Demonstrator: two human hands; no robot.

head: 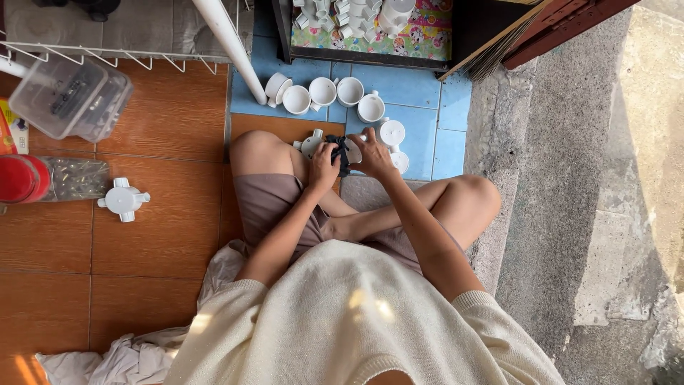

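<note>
One camera only, worn on the head, looks almost straight down at the person's own lap from close above. The cream knitted sweater [356,321] fills the lower edge, very near the lens. The view faces forward over crossed legs to the orange tiled floor [164,121] on the left, the blue tiled floor [420,100] at the upper middle, and the grey concrete step [563,178] on the right. No second view shares this scene.

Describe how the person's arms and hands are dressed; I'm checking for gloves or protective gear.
Both hands, left hand and right hand, are bare: no gloves, and no rings or watch that I can make out. The forearms are uncovered too. A cream knitted sweater with ribbed cuffs ends around the elbows.
</note>
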